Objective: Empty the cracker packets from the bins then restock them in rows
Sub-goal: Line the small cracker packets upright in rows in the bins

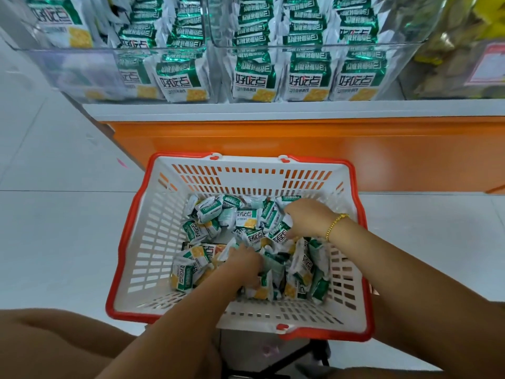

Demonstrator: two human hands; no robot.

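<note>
A white basket with a red rim (153, 242) sits on the floor below the shelf, holding several loose green-and-white cracker packets (247, 218). Both my hands are down in the pile. My left hand (244, 259) has its fingers dug among the packets near the middle; what it holds is hidden. My right hand (306, 217), with a gold bracelet on the wrist, curls over packets at the basket's right side and grips some of them. Above, two clear bins (82, 54) on the shelf hold packets (180, 83) standing in rows.
The shelf has a white ledge and an orange front panel (300, 143) just behind the basket. Yellow snack bags (461, 50) fill the bin at far right. White tiled floor (54, 228) lies to the left. My knee (54, 343) shows at bottom left.
</note>
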